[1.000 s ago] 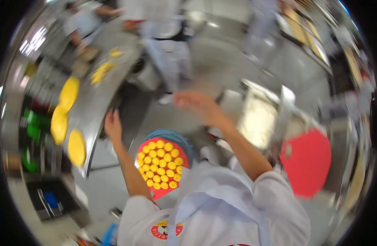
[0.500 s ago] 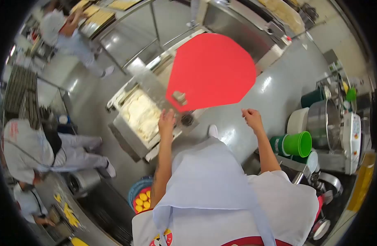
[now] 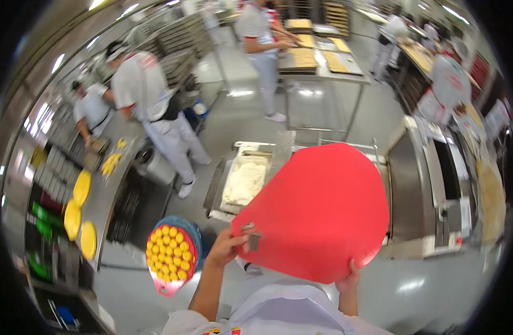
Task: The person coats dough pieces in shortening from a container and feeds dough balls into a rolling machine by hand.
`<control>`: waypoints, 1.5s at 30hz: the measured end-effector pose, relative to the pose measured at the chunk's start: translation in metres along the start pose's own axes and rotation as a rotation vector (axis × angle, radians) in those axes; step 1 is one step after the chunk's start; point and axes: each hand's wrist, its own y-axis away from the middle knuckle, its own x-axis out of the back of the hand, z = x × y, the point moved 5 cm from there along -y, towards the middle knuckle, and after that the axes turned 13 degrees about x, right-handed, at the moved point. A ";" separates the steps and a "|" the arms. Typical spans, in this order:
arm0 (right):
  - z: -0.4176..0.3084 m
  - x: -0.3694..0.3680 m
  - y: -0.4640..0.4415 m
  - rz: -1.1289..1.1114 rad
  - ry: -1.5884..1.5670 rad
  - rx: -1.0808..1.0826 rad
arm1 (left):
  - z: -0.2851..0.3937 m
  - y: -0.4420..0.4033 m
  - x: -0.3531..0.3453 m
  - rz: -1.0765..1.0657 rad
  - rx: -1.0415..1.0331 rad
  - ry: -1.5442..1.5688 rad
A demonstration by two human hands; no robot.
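Both my hands hold a large red paddle-shaped board (image 3: 318, 212), thin and rounded, with a small handle hole at its narrow end. My left hand (image 3: 228, 245) is closed on that narrow end, beside a small grey patch (image 3: 254, 241) on the board. At the lower right edge, my right hand (image 3: 349, 278) grips with the thumb on top and the fingers hidden underneath. Beyond the board's left side is a tray of pale dough (image 3: 246, 180), partly covered by the board.
At lower left, yellow balls (image 3: 168, 252) sit on another red board (image 3: 166, 287) over a blue tub (image 3: 196, 231). A metal counter (image 3: 114, 204) carries yellow oval pieces (image 3: 89, 240). A machine (image 3: 415, 184) stands at right. Several co-workers (image 3: 150, 92) stand around the room.
My view has swung left. Both hands, earlier apart from the red board, now grip it, and the board is closer to my body.
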 end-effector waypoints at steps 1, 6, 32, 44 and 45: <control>-0.007 -0.029 0.005 -0.083 0.045 -0.039 | -0.013 0.035 0.011 0.054 -0.041 0.060; -0.031 -0.083 -0.081 -0.571 0.333 -0.330 | -0.132 0.133 0.000 0.455 -0.411 0.471; 0.060 -0.001 0.546 -1.619 0.232 -2.139 | -0.563 0.391 -0.342 1.904 -1.832 1.332; 0.128 0.002 0.703 -2.106 0.279 -2.540 | -0.622 0.449 -0.394 1.940 -1.816 1.152; 0.123 -0.010 0.718 -1.994 0.212 -2.513 | -0.614 0.456 -0.388 1.847 -1.999 1.154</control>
